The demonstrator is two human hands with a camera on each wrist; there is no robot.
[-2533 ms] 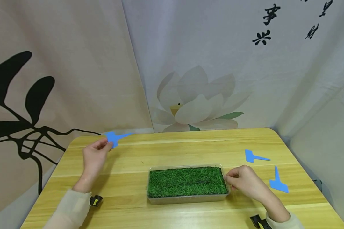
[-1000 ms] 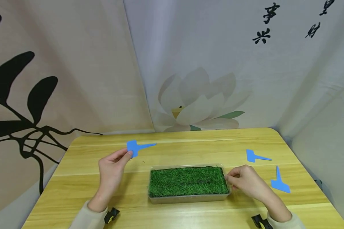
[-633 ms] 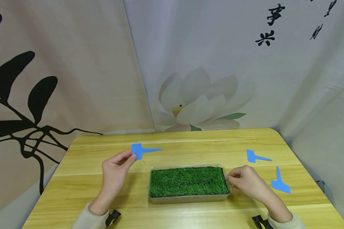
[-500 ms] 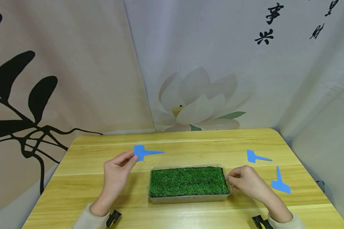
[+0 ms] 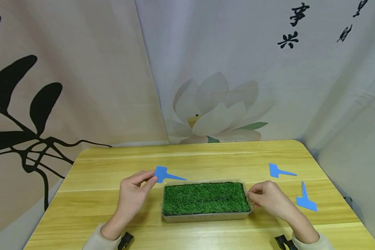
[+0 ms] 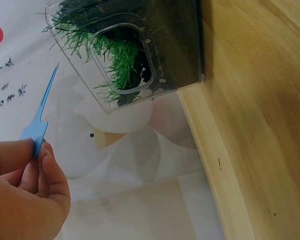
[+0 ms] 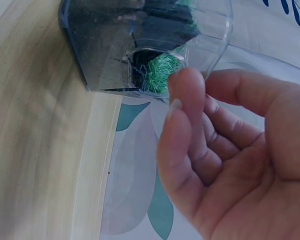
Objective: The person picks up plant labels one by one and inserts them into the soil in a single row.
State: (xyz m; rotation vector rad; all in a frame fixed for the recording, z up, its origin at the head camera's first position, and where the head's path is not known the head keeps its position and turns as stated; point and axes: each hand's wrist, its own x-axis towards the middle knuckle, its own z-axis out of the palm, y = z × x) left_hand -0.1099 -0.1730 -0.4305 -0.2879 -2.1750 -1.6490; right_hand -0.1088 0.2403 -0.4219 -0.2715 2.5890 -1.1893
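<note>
A blue T-shaped plant label (image 5: 162,174) is pinched by its broad head between the thumb and fingers of my left hand (image 5: 134,192). Its thin stem points right, near the back left corner of a clear plastic box (image 5: 206,217) with green artificial grass (image 5: 206,198) inside. In the left wrist view the label (image 6: 37,129) is apart from the box (image 6: 180,55). My right hand (image 5: 270,198) grips the box's right rim, thumb on one side and fingertips on the other, as the right wrist view shows the hand (image 7: 230,140) at the clear wall (image 7: 215,47).
Two more blue plant labels, one farther back (image 5: 275,171) and one nearer (image 5: 305,202), lie to the right of the box on the wooden table (image 5: 206,236). A printed cloth backdrop (image 5: 225,69) hangs behind the table.
My left hand has carried the blue plant label rightward and toward the box, and its stem now tilts downward. My right hand has stayed on the box rim.
</note>
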